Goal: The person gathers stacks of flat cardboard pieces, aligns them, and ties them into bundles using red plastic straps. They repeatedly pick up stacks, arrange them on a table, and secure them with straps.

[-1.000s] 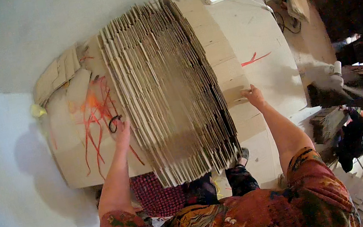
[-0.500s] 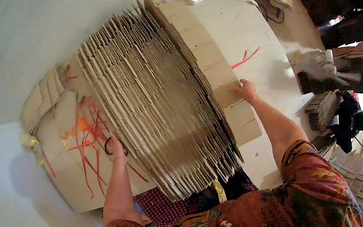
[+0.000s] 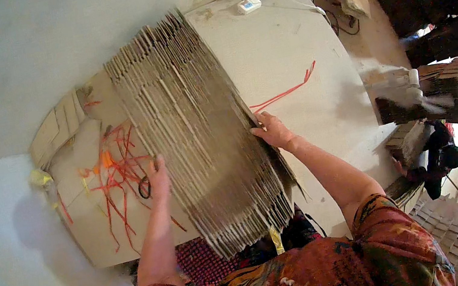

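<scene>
"Your right hand point(image 3: 276, 133) is at the right side of the stack point(image 3: 197, 136), so the stack lies to that hand's left."

"Which way does it run?"

"Its long axis crosses the middle of the worktop point(image 3: 290, 40) from the far edge to the near one, on a slant: the far end sits more to your left, the near end comes close to your body."

"Which hand is nearer?"

"Neither by much. Your left hand point(image 3: 160, 178) is beside the stack's left side, so the stack lies between the two."

"And their pose?"

"Your right forearm angles in leftward, thumb and fingers spread at the outer sheets; whether they pinch any, you cannot tell from this view. Your left forearm points toward the far edge, with a black loop point(image 3: 139, 189) just beside the fingers. Whether that hand grasps the loop cannot be told either. Red strips point(image 3: 114, 174) lie to its left; another red strip point(image 3: 285, 94) lies just beyond your right hand."
</scene>
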Available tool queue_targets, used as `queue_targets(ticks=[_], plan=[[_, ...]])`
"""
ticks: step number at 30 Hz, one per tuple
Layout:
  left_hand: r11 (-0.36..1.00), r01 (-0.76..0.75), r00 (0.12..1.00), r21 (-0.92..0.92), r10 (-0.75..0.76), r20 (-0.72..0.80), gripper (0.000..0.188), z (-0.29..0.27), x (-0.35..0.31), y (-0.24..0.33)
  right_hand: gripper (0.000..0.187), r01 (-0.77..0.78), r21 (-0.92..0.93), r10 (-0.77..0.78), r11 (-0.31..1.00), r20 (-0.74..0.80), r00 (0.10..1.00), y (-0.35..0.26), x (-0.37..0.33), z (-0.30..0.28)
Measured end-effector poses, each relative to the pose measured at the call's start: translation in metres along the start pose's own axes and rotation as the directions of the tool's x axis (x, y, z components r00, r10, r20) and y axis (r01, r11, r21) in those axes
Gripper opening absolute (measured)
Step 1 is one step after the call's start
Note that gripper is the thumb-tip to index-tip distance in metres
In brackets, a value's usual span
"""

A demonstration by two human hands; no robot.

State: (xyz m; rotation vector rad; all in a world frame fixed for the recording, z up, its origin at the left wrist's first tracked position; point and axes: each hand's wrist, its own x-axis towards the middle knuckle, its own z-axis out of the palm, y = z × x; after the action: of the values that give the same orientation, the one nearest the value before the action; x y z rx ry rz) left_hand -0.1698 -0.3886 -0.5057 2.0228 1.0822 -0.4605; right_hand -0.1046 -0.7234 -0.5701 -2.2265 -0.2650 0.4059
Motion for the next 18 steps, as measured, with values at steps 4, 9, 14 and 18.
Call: queue_targets(ticks=[4,9,14,18], plan=[[0.973,-0.175,0.984,-0.152,0.167,-0.060,0.065,0.024,0.018,-0.011,0.039,-0.143,0.098,0.139,0.985,0.049,0.989,-0.003,0.014,0.003],[0.936,-0.341,0.940,-0.092,0.336,-0.065,0.057,0.038,0.007,0.004,0.064,-0.227,0.221,0.240,0.949,-0.035,0.970,-0.011,0.017,-0.001],[0.943,-0.277,0.960,-0.182,0.278,-0.022,0.069,0.053,0.015,0.019,0.069,-0.135,0.322,0.190,0.937,-0.145,0.971,-0.015,0.040,-0.014],[0.820,-0.174,0.958,-0.545,0.268,0.099,0.085,0.067,0.043,0.005,0.059,-0.442,0.565,0.388,0.697,0.221,0.895,-0.025,0.063,-0.024]])
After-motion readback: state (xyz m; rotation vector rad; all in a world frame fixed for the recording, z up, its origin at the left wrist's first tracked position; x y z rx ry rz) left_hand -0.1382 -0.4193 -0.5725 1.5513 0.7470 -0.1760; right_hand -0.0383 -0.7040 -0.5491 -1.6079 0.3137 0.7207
